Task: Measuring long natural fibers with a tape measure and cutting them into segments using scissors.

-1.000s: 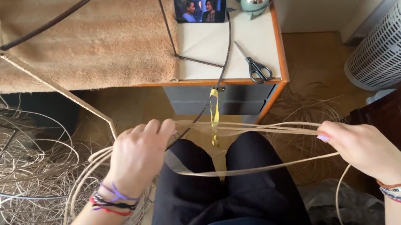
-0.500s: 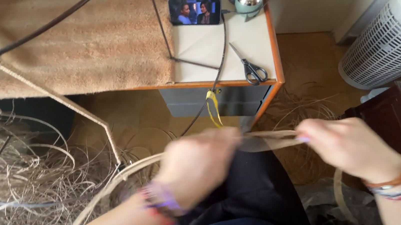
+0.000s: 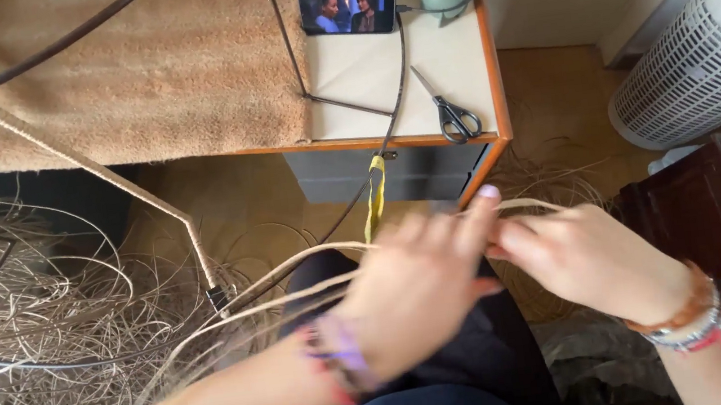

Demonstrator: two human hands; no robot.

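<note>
Gripping thin pale reed strand [image 3: 295, 264], both hands [image 3: 495, 269] meeting; left blurred.

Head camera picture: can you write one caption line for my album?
Two hands, left hand and right hand, meet on a pale reed strand above dark trousers, scissors on the table.

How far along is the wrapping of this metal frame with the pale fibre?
Done: one slanted rod of the wire frame is already bound in pale cord. In hand: the left hand and right hand meet over the lap, working a flat pale strand; motion blur hides the exact grip. Left: the dark rods are bare, and a heap of loose fibre lies unused on the floor.
</note>
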